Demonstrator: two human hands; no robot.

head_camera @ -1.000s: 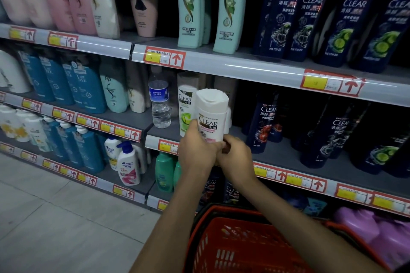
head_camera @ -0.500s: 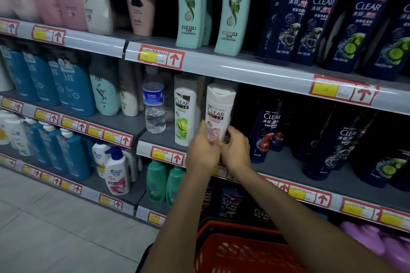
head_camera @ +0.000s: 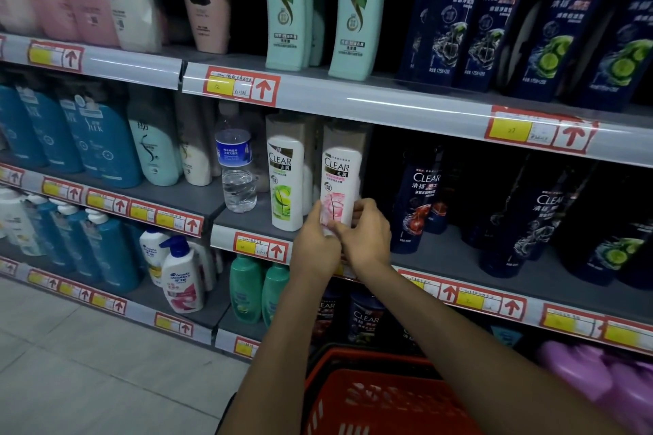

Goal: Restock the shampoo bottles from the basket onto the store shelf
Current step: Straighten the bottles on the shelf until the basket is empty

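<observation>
A white Clear shampoo bottle with a pink label (head_camera: pixel 341 173) stands upright on the middle shelf (head_camera: pixel 247 219), just right of a white Clear bottle with a green label (head_camera: pixel 285 180). My left hand (head_camera: pixel 318 244) grips its lower left side and my right hand (head_camera: pixel 367 240) grips its lower right side, so its base is hidden. The red basket (head_camera: pixel 374 395) hangs below my forearms at the bottom of the view; I cannot see what it holds.
A clear water bottle (head_camera: pixel 236 166) stands left of the green-label bottle. Dark blue Clear bottles (head_camera: pixel 418 201) fill the shelf to the right. Mint Slek bottles (head_camera: pixel 349 11) stand on the shelf above. Green bottles (head_camera: pixel 247 290) sit below.
Both hands carried the pink-label bottle up and forward from in front of the shelf edge. It now stands on the shelf beside the green-label bottle. The view moved closer.
</observation>
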